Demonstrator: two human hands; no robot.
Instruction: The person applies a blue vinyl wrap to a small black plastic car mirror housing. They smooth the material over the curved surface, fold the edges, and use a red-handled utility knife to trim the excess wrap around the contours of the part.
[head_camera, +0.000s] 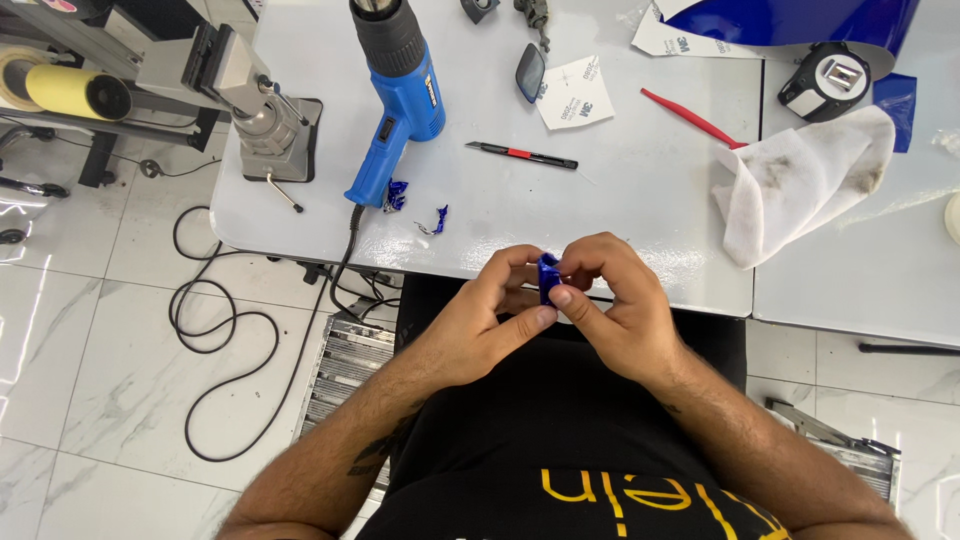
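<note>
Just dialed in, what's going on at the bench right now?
A person holds a small blue piece pinched between the fingertips of both hands, left hand and right hand, at the near edge of a white table. A blue heat gun, a red-and-black utility knife, a white cloth and blue scraps lie untouched on the table.

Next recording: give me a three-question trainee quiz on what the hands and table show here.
1. True or false: both hands grip the small blue piece.
2. What lies nearest the blue heat gun: A) white cloth B) blue scraps C) red scraper?
3. Which tool lies between the heat gun and the white cloth?

Key:
1. True; left hand and right hand pinch it.
2. B, the blue scraps.
3. The utility knife.
</note>
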